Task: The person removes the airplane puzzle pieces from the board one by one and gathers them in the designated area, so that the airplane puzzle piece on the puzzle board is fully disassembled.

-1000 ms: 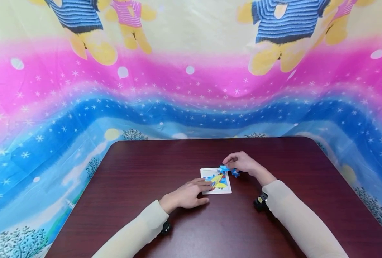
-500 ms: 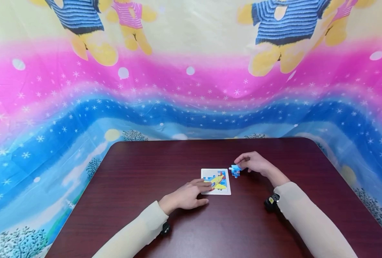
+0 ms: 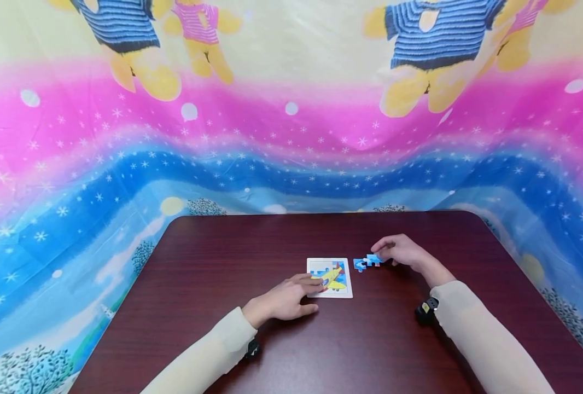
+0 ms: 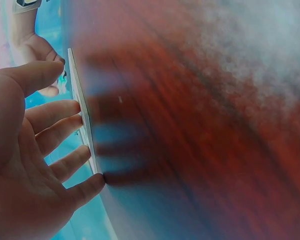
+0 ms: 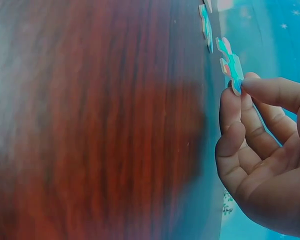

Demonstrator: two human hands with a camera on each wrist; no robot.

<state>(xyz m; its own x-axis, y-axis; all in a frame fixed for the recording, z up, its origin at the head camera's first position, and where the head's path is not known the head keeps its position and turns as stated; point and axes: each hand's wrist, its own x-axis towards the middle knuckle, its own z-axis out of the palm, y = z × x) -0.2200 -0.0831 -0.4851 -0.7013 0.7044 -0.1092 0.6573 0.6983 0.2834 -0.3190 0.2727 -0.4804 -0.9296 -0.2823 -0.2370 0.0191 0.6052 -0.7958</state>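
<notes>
My left hand rests with straight, spread fingers on the near left part of a white-framed jigsaw puzzle, which pictures a yellow airplane on blue. A pale gap shows in the puzzle's upper left area. In the left wrist view, the fingertips lie along the puzzle's edge. My right hand pinches a blue puzzle piece between thumb and finger, right of the frame. Another blue puzzle piece lies on the table just left of it, between the held piece and the frame.
The dark red-brown wooden table has rounded far corners. Behind it hangs a colourful curtain with bears and snowflakes. Each wrist wears a small black camera, such as the right one.
My right hand has drawn back to the right from the frame's upper right corner, carrying the puzzle piece away past the loose one. The left hand stays on the puzzle.
</notes>
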